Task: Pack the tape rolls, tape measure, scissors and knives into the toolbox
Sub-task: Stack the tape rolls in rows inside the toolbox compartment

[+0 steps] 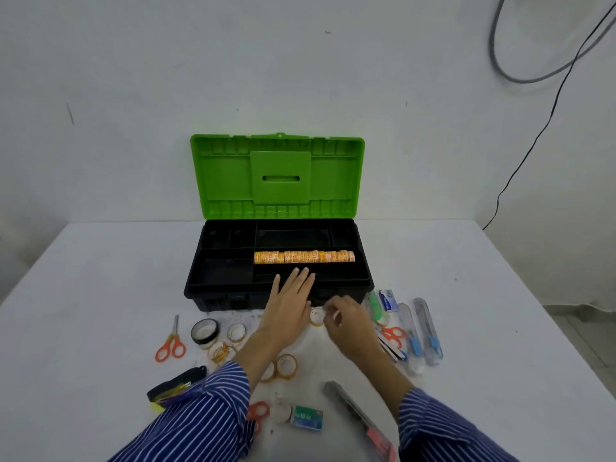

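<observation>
Green-lidded and black-bodied, the toolbox (278,261) is standing open at the back of the white table (100,278), with a row of orange-printed tape rolls (304,257) lying in a long compartment of its tray. The left hand (290,303) is stretching flat, fingers straight and slightly spread, over the box's front rim. The right hand (350,325) is curling its fingers at a small clear tape roll (316,316) just in front of the box, apparently pinching it. Orange-handled scissors (171,343) and a black tape roll (204,332) are lying to the left, while blue utility knives (421,331) are lying to the right. More clear tape rolls (286,365) are sitting between the striped sleeves (206,418).
</observation>
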